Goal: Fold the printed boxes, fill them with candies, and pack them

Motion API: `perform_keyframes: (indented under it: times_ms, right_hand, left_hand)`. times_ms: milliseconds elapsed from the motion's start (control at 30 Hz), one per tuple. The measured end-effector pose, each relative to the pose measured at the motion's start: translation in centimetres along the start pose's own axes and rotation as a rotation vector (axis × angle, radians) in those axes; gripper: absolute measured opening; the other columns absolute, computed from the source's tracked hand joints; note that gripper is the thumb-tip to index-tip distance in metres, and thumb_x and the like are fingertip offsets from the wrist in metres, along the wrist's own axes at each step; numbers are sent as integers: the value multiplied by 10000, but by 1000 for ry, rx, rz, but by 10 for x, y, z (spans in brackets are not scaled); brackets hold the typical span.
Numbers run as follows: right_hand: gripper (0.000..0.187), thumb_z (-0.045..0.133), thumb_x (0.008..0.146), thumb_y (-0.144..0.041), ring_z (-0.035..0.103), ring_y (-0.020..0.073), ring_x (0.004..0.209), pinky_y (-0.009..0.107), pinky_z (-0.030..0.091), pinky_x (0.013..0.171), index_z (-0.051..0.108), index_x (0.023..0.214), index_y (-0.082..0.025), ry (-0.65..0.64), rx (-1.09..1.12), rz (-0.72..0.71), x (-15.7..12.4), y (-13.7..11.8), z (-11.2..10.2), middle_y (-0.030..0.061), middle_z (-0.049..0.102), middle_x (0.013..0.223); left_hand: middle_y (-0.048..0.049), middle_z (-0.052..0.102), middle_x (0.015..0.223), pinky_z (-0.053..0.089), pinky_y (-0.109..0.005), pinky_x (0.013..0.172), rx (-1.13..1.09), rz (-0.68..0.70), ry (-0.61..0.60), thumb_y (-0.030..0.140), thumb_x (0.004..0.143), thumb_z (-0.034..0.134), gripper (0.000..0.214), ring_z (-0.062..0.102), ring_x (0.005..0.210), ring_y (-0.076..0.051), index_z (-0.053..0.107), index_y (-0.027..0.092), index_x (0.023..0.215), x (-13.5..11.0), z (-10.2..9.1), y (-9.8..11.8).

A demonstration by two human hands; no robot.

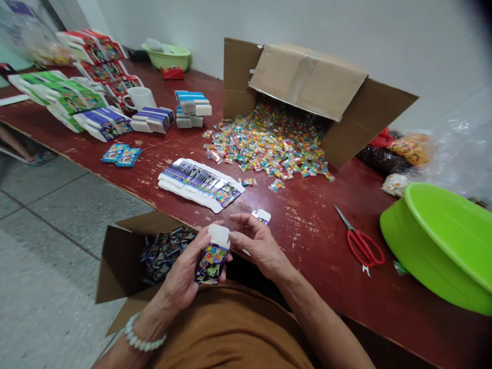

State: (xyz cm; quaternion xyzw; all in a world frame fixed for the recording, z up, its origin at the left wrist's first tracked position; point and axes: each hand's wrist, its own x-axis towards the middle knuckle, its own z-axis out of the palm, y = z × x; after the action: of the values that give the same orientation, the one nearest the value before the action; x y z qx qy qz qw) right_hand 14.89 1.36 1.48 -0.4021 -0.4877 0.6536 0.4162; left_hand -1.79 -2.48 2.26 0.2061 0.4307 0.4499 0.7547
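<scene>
My left hand [182, 279] is wrapped around a small dark printed candy box [211, 264], held upright over the table's front edge. The white end flap of this box stands up, unfolded. Beside the flap is my right hand [265, 248], thumb and fingers apart and nothing between them; its thumb tip is close to the box's edge, and I cannot tell if they touch. Partly hidden behind that hand lies another small carton [263, 215]. A fanned row of flattened purple cartons [202, 184] rests just beyond my hands.
A tipped cardboard box [307, 74] spills wrapped candies [269, 141] onto the red table [303, 220]. Red-handled scissors [363, 246] and a green basin [434, 246] are at right. Carton stacks [82, 95] and a white mug [140, 97] stand at left. An open box of dark packets [167, 253] sits below.
</scene>
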Motion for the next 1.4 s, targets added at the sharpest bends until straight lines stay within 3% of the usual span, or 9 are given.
perform_keyframes:
  times_ms: [133,233,367,533,733,967,1200,1333,1400]
  right_hand:
    - [396,818,734,-399,567,105,666,207,460,556,680,1053,-208,-106,29,107,1,10,6,7,652,905]
    - [150,720,846,-353,612,141,717,268,508,665,711,876,-206,-28,-225,-211,0,12,9,24,685,850]
    - [193,581,970,-311,687,176,858,309,516,805,747,916,-231,-77,-482,-550,0,6,7,50,751,923]
    - [111,656,897,-247,659,149,734,275,510,707,757,884,-203,-18,-565,-408,1,2,8,33,748,824]
    - [159,626,896,-288,571,77,538,214,474,497,683,813,-166,-123,-186,-173,9,2,12,44,744,937]
    - [122,602,955,-194,690,164,946,330,514,872,682,862,-201,-165,-599,-591,1,-6,6,50,759,1024]
    - [255,743,877,-353,598,224,1206,391,469,1006,648,1073,-222,-74,-749,-600,-9,23,16,93,663,1283]
    - [529,746,856,-441,552,262,1248,429,446,1040,562,1297,-215,2,-919,-606,-5,30,1,126,589,1389]
    - [584,717,876,-447,536,285,1253,459,419,1059,513,1363,-197,159,-1020,-570,-1,27,-23,147,590,1376]
  left_hand:
    - [-69,717,989,573,-284,494,24,83,9,294,810,703,579,681,693,-207,531,218,1358,-1,-1,-5]
    - [-68,723,1016,582,-274,519,-21,50,10,247,834,694,517,688,714,-197,551,210,1329,-1,-2,-6]
    - [-74,728,868,575,-304,486,-168,-94,-56,343,960,558,443,675,602,-194,523,165,1364,2,-3,1]
    - [-81,744,882,548,-278,461,-163,-62,-60,435,1018,412,487,657,499,-164,535,175,1411,3,-1,5]
    - [-126,757,884,537,-259,455,-141,-71,-97,578,978,425,638,654,508,-168,568,137,1416,10,-4,1]
    - [-61,724,704,545,-270,418,-147,-75,26,384,987,503,398,635,467,-165,709,120,1203,10,-4,2]
    - [-85,770,1020,600,-232,636,-198,-38,150,196,890,608,275,729,740,-166,727,141,1131,16,1,-4]
    - [-32,735,789,563,-261,547,32,105,225,355,829,673,479,677,599,-173,638,202,1282,18,-32,14]
    - [-22,732,815,549,-293,569,166,239,386,494,790,679,660,670,640,-199,538,253,1388,15,-61,34]
